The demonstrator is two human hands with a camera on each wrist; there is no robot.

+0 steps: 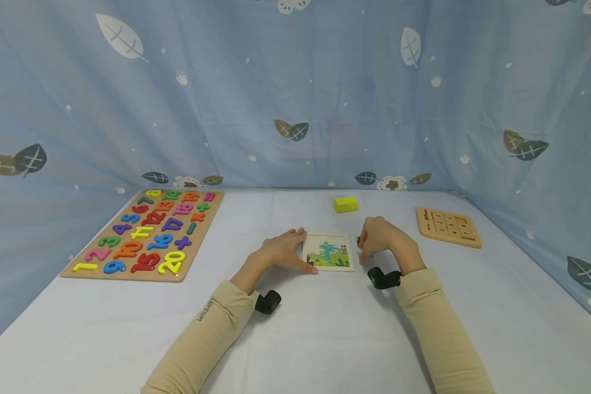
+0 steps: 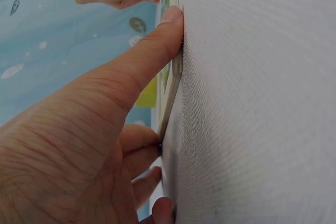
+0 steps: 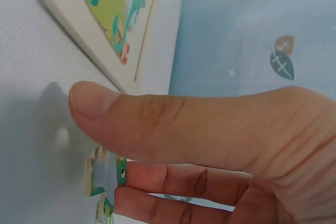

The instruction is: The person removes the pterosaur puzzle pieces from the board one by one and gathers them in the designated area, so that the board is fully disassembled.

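A square jigsaw puzzle board [image 1: 328, 252] with a pale frame and a green dinosaur picture lies flat on the white table. My left hand [image 1: 282, 251] holds it at the left side, thumb on the near edge and fingers along the left edge. In the left wrist view the thumb [image 2: 152, 45] presses the board's edge. Just right of the board, my right hand [image 1: 381, 241] pinches a jigsaw piece [image 3: 102, 174] printed in pale blue and green. In the right wrist view two fingers touch this piece, and the thumb partly covers it.
A yellow block [image 1: 346, 204] stands behind the board. To the left lies a wooden number board [image 1: 197, 249] with coloured numerals and signs. At the right is a small wooden number-tile puzzle [image 1: 450, 227]. A blue patterned curtain [image 1: 295, 93] hangs along the back and sides.
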